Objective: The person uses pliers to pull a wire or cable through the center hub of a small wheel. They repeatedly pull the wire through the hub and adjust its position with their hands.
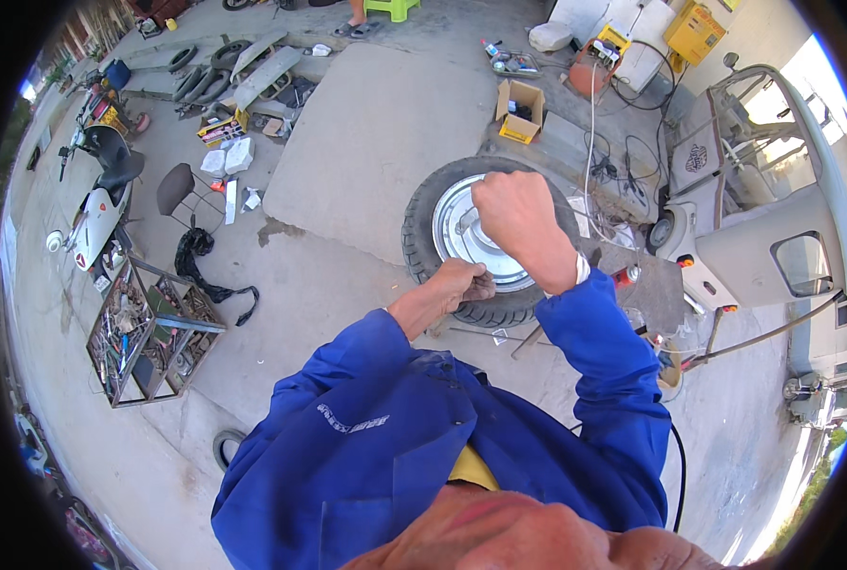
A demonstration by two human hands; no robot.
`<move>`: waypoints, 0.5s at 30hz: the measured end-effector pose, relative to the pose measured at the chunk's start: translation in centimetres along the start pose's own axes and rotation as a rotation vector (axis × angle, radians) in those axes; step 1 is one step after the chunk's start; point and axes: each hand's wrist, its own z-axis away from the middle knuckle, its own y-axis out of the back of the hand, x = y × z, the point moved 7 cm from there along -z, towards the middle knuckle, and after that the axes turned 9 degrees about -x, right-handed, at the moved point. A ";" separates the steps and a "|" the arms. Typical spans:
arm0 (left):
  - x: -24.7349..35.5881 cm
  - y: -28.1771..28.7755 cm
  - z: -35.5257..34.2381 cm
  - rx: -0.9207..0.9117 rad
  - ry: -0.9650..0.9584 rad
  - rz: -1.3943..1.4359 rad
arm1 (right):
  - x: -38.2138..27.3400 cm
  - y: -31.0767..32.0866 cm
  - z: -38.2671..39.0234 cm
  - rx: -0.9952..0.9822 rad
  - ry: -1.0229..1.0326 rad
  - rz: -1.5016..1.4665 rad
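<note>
A wheel with a black tyre (421,223) and a silver metal rim (447,220) lies in front of me, its hub side facing up. Over the upper right of the rim, my right hand (526,220) is closed in a fist, and whatever it may grip is hidden. My left hand (456,285) is at the rim's near left edge. Its fingers are pressed together, and anything between them is too small to make out. Both arms are in blue sleeves.
A metal tool rack (152,328) stands at the left, near a stool (176,190) and a black inner tube (195,255). A scooter (100,214) is farther left. An open cardboard box (520,109) sits beyond the wheel; a spray can (626,275) and a small vehicle (746,237) are at the right.
</note>
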 end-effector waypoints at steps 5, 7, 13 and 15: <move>-1.2 -1.8 -1.5 0.029 0.073 0.255 | -0.6 -0.8 -0.4 -0.042 0.053 0.027; -1.2 -2.7 -3.0 -0.005 0.011 0.313 | -1.3 -0.5 -1.1 -0.009 0.106 0.050; 0.2 -5.0 -3.7 -0.115 -0.182 0.367 | -4.0 0.2 -2.1 0.077 0.215 0.100; 0.3 -5.1 -3.8 -0.098 -0.253 0.415 | -4.4 -0.2 -2.0 0.100 0.244 0.098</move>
